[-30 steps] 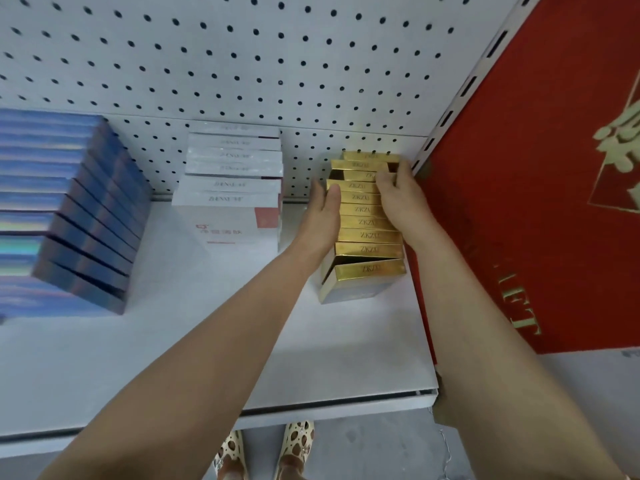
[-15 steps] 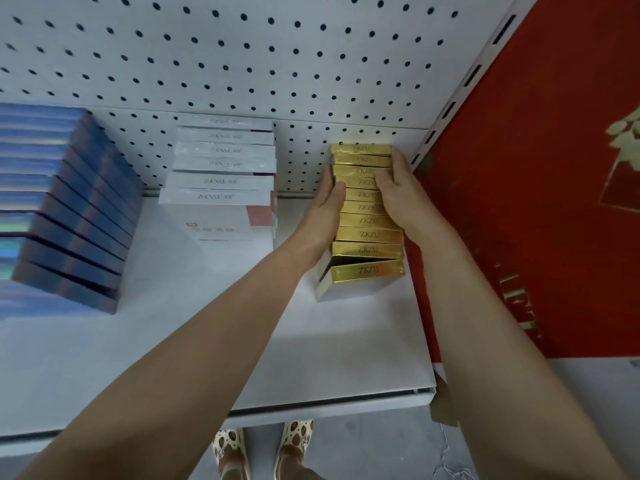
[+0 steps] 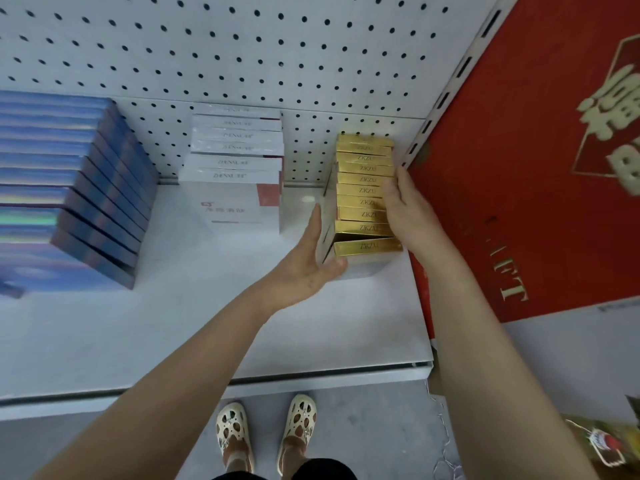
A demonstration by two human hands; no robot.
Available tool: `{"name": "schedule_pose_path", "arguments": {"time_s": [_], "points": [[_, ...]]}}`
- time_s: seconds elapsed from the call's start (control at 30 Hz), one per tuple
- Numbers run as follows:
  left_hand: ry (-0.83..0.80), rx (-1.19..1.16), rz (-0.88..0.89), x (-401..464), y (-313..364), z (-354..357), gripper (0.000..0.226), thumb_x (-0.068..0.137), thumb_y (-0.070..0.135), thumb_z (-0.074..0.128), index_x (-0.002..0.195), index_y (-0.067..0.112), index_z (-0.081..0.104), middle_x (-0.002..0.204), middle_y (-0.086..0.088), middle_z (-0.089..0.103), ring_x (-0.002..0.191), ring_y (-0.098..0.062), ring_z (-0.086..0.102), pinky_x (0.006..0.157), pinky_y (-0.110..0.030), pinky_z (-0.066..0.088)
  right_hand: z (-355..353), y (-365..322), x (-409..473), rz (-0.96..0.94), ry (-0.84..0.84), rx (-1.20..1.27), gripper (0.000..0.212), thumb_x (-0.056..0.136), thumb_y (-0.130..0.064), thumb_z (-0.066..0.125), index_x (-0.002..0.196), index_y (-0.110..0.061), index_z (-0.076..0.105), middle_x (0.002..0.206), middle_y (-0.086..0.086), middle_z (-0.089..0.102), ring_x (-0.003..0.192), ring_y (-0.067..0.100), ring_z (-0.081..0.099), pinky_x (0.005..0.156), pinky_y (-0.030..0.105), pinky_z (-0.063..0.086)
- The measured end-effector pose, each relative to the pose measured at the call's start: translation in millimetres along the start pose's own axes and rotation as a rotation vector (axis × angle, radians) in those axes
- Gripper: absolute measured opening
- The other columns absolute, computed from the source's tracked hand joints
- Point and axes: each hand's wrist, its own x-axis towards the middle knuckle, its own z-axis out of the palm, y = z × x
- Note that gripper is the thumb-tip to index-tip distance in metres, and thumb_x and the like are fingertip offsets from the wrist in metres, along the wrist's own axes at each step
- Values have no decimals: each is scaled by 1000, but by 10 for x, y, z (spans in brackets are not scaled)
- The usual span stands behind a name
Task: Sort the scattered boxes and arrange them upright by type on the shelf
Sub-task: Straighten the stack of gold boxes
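Gold boxes: upright row, right of centre on shelf. Left hand and right hand, fingers straight, flank it; step: squaring row. Next, judged: straighten leaning front box

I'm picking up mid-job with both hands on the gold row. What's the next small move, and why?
Probably push the front gold box back with the left hand: it sits slightly askew, a gap behind it, while the right hand braces the gold row.

Three box rows on the shelf — hands flank the rightmost row.
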Motion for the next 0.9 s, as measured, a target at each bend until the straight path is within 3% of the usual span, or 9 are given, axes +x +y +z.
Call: {"name": "schedule_pose_path", "arguments": {"time_s": [0.07,0.2,0.4,0.5,0.57,0.63,0.73,0.8,0.9], "points": [[-18,102,29,41,-116,59,100,89,39,59,150,29,-20,137,43,3,119,29,16,86,12,20,61,15,-35,23,-8,32,45,107,-33,31,151,-27,29,144,-5,50,128,18,50,104,32,38],[90,202,70,241,-202,212,85,99,15,50,148,26,-18,144,23,24,104,25,33,82,11,24,101,-2,-59,28,12,12,46,108,-29,30,153,-27,24,144,-4,49,125,19,50,96,26,36],[106,213,101,299,-248,233,86,98,12,53,152,21,-12,148,5,37,100,26,44,87,4,33,90,5,-59,-28,35,-97,44,107,-26,33,150,-21,27,145,3,47,128,23,48,102,31,37],[87,156,193,226,-135,174,94,89,29,68,143,49,-6,153,12,25,131,16,29,110,-9,27,27,-63,-16,-34,79,-217,52,107,-29,33,155,-16,19,155,8,34,140,25,35,111,33,29],[78,135,163,168,-1,116,80,88,51,56,132,64,-9,155,24,10,140,11,9,113,-10,11,-22,-90,97,-62,127,-256,50,106,-29,33,153,-15,23,154,9,35,139,25,36,111,38,30],[142,71,121,213,118,59,62,96,55,37,141,53,-5,154,27,4,140,12,0,110,-9,3,-37,-91,268,-97,145,-292,44,105,-28,34,145,-9,34,146,13,44,133,29,43,104,39,37],[293,34,148,489,282,-20,47,106,35,26,150,33,10,141,24,21,123,16,15,91,8,12,-11,-117,478,-48,117,-306,45,105,-28,34,143,-4,36,146,17,45,135,31,42,104,38,37],[335,2,145,738,349,-75,47,107,30,26,153,22,18,147,11,30,118,12,24,90,-1,21,20,-133,552,-53,89,-315,48,105,-25,34,148,-5,32,151,15,39,140,29,36,114,39,32],[314,-85,51,1052,309,-163,44,107,30,28,150,19,26,136,5,43,105,4,46,89,-17,37,59,-121,596,-79,82,-319,41,105,-23,34,142,-4,38,142,16,47,132,31,44,108,39,37]]}}
